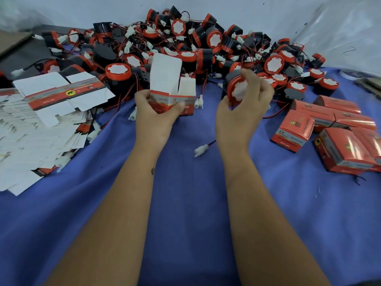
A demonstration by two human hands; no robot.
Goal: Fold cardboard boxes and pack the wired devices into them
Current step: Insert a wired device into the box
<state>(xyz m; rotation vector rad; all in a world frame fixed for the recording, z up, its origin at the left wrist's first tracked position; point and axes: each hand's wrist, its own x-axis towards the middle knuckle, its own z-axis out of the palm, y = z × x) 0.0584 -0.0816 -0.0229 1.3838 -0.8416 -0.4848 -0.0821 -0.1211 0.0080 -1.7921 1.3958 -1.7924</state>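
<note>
Blue cloth (185, 203) covers the work surface. Pale grey-white wall (82, 11) directly behind it. Clear plastic sheeting (350, 34) hangs at the cloth's far right corner. Light is even and diffuse.

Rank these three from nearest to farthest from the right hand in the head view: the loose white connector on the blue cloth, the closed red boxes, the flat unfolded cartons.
From the right hand:
1. Loose white connector, just below the hand, towards the left.
2. Closed red boxes, to the right.
3. Flat unfolded cartons, far left, beyond the left hand.
</note>
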